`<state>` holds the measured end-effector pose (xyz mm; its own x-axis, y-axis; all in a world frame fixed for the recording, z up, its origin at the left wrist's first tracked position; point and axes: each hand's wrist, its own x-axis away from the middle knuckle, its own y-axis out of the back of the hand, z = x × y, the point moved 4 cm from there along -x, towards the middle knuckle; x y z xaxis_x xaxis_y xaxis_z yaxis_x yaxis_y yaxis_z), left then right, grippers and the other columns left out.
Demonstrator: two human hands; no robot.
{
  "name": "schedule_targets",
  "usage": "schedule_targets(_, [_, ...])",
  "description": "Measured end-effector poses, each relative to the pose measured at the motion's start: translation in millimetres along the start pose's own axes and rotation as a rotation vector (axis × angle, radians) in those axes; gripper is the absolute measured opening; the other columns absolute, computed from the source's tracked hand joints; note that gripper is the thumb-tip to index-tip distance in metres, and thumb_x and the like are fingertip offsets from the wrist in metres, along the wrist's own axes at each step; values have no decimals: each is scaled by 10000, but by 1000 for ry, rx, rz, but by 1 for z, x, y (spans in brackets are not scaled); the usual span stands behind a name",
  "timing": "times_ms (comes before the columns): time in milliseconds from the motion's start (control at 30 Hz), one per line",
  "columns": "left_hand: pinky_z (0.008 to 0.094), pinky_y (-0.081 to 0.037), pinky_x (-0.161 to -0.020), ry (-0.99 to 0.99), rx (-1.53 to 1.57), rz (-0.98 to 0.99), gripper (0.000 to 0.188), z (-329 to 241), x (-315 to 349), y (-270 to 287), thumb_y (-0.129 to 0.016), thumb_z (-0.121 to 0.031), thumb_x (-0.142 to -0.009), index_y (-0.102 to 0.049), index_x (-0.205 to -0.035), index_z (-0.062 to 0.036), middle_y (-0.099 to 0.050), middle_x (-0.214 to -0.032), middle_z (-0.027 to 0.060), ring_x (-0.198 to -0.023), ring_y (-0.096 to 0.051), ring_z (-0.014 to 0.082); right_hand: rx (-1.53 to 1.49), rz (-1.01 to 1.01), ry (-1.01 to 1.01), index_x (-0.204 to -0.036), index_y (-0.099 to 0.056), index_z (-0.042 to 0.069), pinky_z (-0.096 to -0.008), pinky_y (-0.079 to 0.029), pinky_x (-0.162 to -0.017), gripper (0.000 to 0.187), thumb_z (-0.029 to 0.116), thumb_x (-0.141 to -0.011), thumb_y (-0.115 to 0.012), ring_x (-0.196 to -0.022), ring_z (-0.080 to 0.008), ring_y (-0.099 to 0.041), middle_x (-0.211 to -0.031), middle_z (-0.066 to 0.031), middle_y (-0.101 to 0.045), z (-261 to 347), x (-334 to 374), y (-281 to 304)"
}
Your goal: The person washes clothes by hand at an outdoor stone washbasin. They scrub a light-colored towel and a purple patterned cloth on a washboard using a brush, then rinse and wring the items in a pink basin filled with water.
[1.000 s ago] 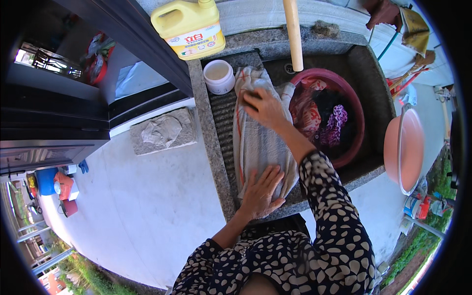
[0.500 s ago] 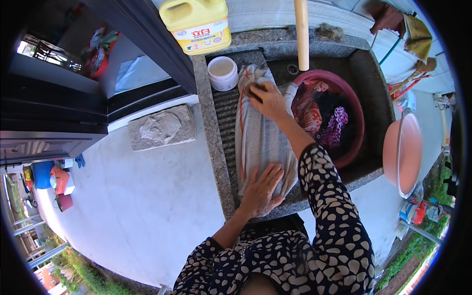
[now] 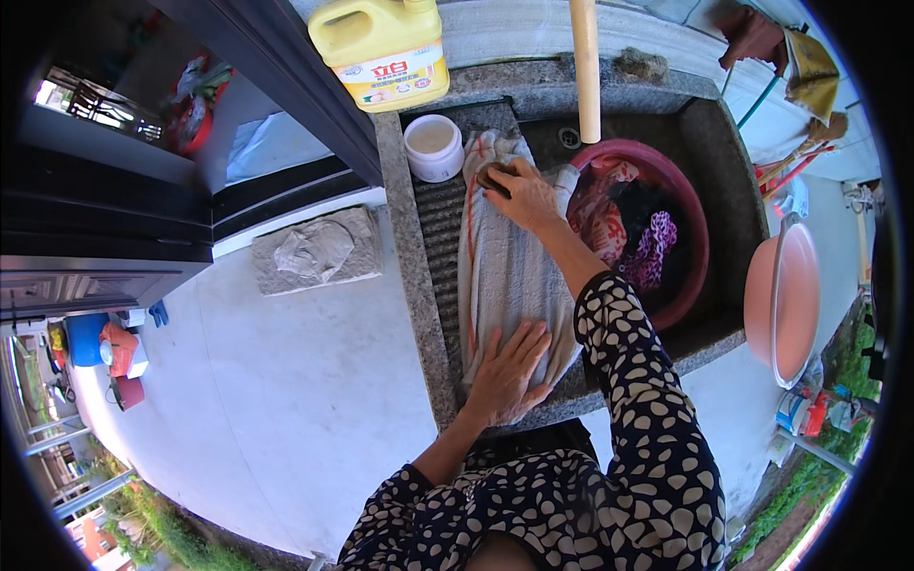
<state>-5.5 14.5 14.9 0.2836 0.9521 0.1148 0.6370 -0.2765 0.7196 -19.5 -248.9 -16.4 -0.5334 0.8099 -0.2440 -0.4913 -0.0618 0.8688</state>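
A pale towel (image 3: 514, 266) with red stripes lies spread lengthwise over the ribbed washboard part (image 3: 438, 224) of a stone sink. My right hand (image 3: 528, 198) is closed around a small dark brown scrub brush (image 3: 494, 177), which presses on the towel's far end; the fingers partly cover it. Flat on the near end of the towel rests my left hand (image 3: 506, 376), fingers stretched out. Beside the towel, a maroon basin (image 3: 703, 228) in the sink holds wet clothes (image 3: 652, 247) in dark water.
A white jar (image 3: 434, 147) stands at the washboard's far left corner, near a yellow detergent jug (image 3: 381, 57). A wooden pole (image 3: 586, 76) juts over the sink. To the right is a pink basin (image 3: 783, 300). A stone block (image 3: 319, 249) with a grey cloth lies on the floor.
My right hand and the brush have slid slightly farther up the towel. The left hand stays flat in the same place. The whole view has shifted a little.
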Motion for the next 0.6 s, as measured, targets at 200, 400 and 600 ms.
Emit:
schedule_targets(200, [441,-360,-1073,-72,275,-222,529,6,15,14,-720,-196,-781,-521,-1262,-104,-511,-1365,84,-1300,-454,254,-104,91,383,-1228,-627,155,-432,-517,-818,452,312,-811,-700,-986,-337,-589,-1190,-147,-529,48,102,49])
schedule_targets(400, [358,-497,-945,-167,381,-152,229,-5,9,8,-733,-93,-762,-649,-974,-63,-675,-1101,71,-1159,-586,246,-75,45,512,-1188,-628,129,-444,-519,-767,450,288,-779,-722,-975,-330,-588,-1178,-153,-513,22,107,41])
schedule_targets(600, [353,-500,-953,-229,326,-230,179,-8,6,11,-729,-52,-779,-659,-944,-56,-685,-1090,72,-1147,-603,246,-87,-157,48,-1171,-649,177,-429,-540,-749,393,285,-800,-720,-957,-334,-603,-1127,-89,-548,-12,48,24])
